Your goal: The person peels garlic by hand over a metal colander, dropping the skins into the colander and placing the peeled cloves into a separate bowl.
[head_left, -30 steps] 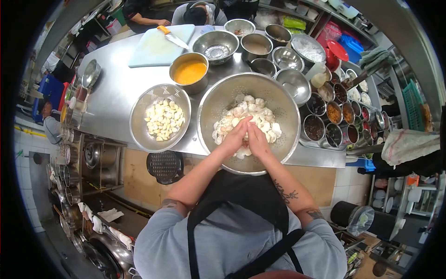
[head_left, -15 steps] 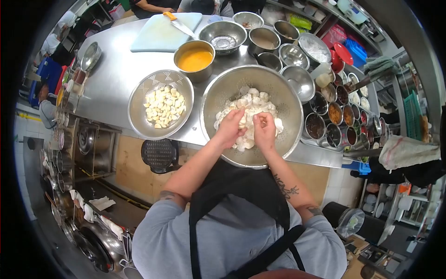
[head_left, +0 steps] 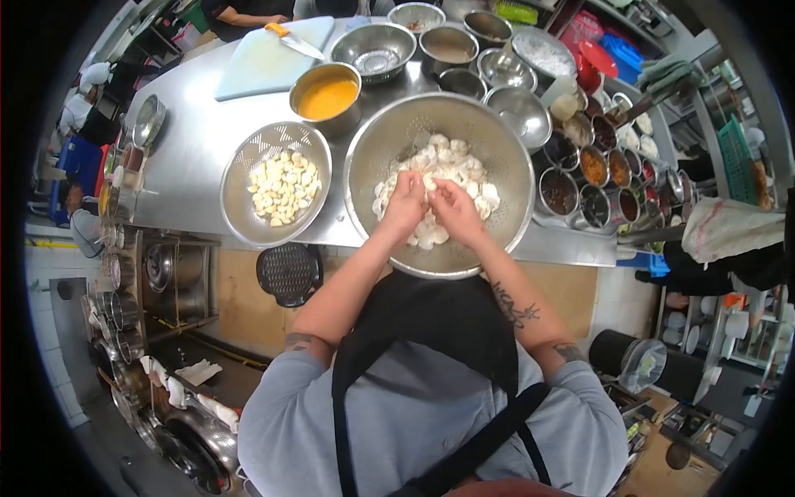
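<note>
Both my hands are over a large perforated metal bowl heaped with pale, whitish pieces that look like garlic with skins. My left hand is closed, its fingertips pinched together near the middle of the heap. Close beside it, my right hand is also closed, thumb and fingers pressed on a small pale piece between the two hands. To the left, a smaller perforated bowl holds smooth cream-coloured cloves.
Behind stand a pot of orange liquid, a cutting board with an orange-handled knife, and several metal bowls. Containers of ingredients crowd the right side. Below the table edge is a black stool. Other people are at the far side.
My hands have come closer together, fingertips now meeting over the heap. The view has shifted slightly, so the bowls and board appear further left and higher.
</note>
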Motion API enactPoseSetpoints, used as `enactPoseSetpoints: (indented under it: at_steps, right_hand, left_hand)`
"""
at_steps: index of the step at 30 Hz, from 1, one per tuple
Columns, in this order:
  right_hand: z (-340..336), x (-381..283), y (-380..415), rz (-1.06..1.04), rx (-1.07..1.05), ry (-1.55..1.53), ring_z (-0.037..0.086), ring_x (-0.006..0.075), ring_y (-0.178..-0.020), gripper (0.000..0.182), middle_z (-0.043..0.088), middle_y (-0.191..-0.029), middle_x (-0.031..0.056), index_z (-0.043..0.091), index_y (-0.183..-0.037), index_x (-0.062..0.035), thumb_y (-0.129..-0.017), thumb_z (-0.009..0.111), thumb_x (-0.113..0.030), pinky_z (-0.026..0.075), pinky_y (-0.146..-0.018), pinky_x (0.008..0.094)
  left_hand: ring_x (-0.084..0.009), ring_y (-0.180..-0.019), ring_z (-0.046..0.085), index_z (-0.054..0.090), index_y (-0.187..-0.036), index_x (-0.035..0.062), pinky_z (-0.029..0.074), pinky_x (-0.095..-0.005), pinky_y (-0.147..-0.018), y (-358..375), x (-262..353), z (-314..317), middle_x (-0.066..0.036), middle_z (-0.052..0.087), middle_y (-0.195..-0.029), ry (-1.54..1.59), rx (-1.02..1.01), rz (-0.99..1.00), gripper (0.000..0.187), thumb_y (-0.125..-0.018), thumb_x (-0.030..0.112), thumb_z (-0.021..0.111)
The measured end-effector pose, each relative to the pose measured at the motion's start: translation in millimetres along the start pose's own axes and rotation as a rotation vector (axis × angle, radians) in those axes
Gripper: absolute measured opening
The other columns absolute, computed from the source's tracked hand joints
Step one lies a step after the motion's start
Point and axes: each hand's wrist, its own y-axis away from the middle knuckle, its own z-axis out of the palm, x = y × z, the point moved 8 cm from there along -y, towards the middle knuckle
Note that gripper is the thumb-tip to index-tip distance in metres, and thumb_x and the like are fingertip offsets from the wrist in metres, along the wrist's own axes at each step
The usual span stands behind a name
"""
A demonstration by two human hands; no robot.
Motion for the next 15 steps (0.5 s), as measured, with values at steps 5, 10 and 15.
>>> enactPoseSetpoints:
  at_steps: [5, 10, 15]
  right_hand:
    - [10.6, -3.7, 4.6, 0.058, -0.013, -0.064, 0.046, 0.0041, -0.066, 0.034, 0.051, -0.081, -0.0021, 0.045, -0.131, -0.0031, -0.099, 0.046, -0.011, 0.039, -0.056, 0.0218]
    - [-4.3, -14.5, 2.7, -0.164, 0.174, 0.346, 0.059, 0.0208, -0.069, 0.026, 0.058, -0.081, 0.0139, 0.047, -0.118, 0.0006, -0.094, 0.042, -0.01, 0.049, -0.061, 0.0389]
    - [-9.3, -23.0, 7.8, -0.119, 0.239, 0.269, 0.06, 0.0148, -0.067, 0.026, 0.063, -0.079, 0.0065, 0.053, -0.115, -0.0025, -0.095, 0.039, -0.01, 0.047, -0.061, 0.0288]
  left_hand:
    - [-0.0049, -0.065, 0.039, 0.045, -0.116, 0.0175, 0.034, -0.0213, -0.055, 5.2, 7.0, 3.4, 0.004, 0.044, -0.081, 0.002, -0.02, 0.132, 0.018, -0.107, 0.032, 0.037]
    - [-0.0052, -0.065, 0.039, 0.043, -0.119, 0.018, 0.035, -0.023, -0.057, 10.8, 0.7, 17.5, 0.003, 0.048, -0.088, 0.013, -0.094, -0.001, 0.02, -0.108, 0.034, 0.036]
    - [-0.0076, -0.067, 0.042, 0.044, -0.119, 0.0179, 0.036, -0.0239, -0.058, 8.5, -5.5, 25.1, 0.001, 0.051, -0.091, 0.243, -0.12, -0.149, 0.021, -0.108, 0.032, 0.034]
